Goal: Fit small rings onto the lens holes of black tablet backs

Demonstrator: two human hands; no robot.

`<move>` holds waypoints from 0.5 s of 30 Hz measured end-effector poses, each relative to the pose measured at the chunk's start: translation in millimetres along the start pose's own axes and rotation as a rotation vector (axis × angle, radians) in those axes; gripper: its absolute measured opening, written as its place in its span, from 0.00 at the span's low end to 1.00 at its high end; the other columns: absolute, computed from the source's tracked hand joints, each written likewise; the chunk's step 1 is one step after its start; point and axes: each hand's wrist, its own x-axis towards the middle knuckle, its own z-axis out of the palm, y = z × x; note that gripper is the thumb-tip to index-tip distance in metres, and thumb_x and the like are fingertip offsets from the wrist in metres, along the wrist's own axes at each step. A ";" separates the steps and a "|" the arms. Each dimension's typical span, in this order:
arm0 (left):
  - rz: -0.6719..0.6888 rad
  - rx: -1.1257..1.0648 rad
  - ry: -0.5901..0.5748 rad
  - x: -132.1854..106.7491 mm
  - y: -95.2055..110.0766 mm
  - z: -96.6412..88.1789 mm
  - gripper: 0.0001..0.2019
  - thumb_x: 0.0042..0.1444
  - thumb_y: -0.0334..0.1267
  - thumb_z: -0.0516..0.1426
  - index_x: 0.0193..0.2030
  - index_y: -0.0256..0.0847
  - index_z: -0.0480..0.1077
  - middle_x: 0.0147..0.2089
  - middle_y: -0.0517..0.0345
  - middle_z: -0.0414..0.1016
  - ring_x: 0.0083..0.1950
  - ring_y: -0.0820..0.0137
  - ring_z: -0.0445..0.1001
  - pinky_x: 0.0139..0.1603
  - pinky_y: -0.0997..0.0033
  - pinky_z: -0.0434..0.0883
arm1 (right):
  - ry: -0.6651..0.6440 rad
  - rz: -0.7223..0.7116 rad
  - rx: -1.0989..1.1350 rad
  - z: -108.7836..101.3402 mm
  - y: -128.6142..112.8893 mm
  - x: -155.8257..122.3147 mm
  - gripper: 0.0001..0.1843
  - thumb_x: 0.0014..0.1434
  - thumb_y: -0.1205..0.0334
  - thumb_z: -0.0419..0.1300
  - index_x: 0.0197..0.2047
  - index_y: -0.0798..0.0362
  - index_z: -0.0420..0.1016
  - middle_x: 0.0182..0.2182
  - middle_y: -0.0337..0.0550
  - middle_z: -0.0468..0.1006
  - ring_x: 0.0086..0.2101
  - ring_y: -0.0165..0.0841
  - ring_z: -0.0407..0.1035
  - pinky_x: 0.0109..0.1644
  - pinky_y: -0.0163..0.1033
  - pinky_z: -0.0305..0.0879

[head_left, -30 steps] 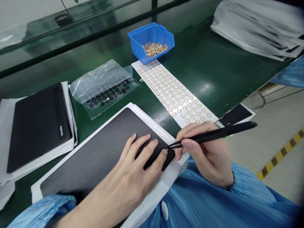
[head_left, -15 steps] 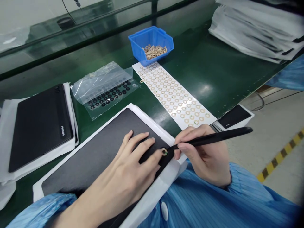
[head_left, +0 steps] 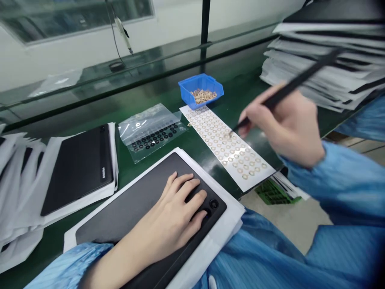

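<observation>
My left hand (head_left: 177,212) lies with fingers spread on the dark back of a tablet (head_left: 129,208), close to its round camera lens (head_left: 213,204). The tablet rests on white wrapping sheets (head_left: 237,210). Raised over the right side of the bench, my right hand (head_left: 285,124) is closed on slim black tweezers (head_left: 296,82), blurred by motion. A small pale ring (head_left: 230,134) appears blurred at their tip. Beneath it is a white sheet of ring stickers (head_left: 240,154), its far end at the blue bin (head_left: 195,85) of loose rings (head_left: 203,96).
Left of the bag of black rings (head_left: 155,136) lies another tablet (head_left: 80,168) on white wrapping, beside more wrapped sheets (head_left: 22,188). A tall stack of wrapped pieces (head_left: 315,68) stands at the back right. Below the bench edge is a green crate (head_left: 275,192).
My right hand and the tweezers have lifted from the tablet's corner toward the sticker sheet. The pale ring no longer sits around the camera lens. My left hand stays on the tablet; the view has tilted up.
</observation>
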 end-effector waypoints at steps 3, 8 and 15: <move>-0.013 -0.016 -0.020 0.3 0.6 0.2 0.13 0.63 0.34 0.49 0.53 0.36 0.63 0.55 0.44 0.64 0.61 0.55 0.58 0.62 0.39 0.57 | 0.023 -0.029 -0.039 8.5 27.9 72.9 0.15 0.61 0.56 0.49 0.42 0.60 0.66 0.26 0.32 0.72 0.27 0.22 0.72 0.34 0.30 0.62; -0.051 -0.031 -0.043 0.7 1.2 -0.5 0.13 0.63 0.34 0.48 0.53 0.37 0.62 0.56 0.46 0.63 0.62 0.57 0.56 0.65 0.41 0.54 | -0.082 0.006 -0.342 52.6 76.6 155.9 0.04 0.60 0.71 0.55 0.40 0.57 0.64 0.32 0.48 0.77 0.33 0.33 0.72 0.45 0.40 0.67; -0.064 -0.039 -0.035 0.9 1.3 -4.3 0.13 0.63 0.36 0.49 0.52 0.39 0.63 0.56 0.48 0.63 0.60 0.60 0.58 0.65 0.47 0.54 | -0.157 -0.030 -0.359 58.3 79.0 174.6 0.05 0.65 0.68 0.45 0.42 0.57 0.59 0.30 0.51 0.76 0.30 0.34 0.70 0.41 0.41 0.65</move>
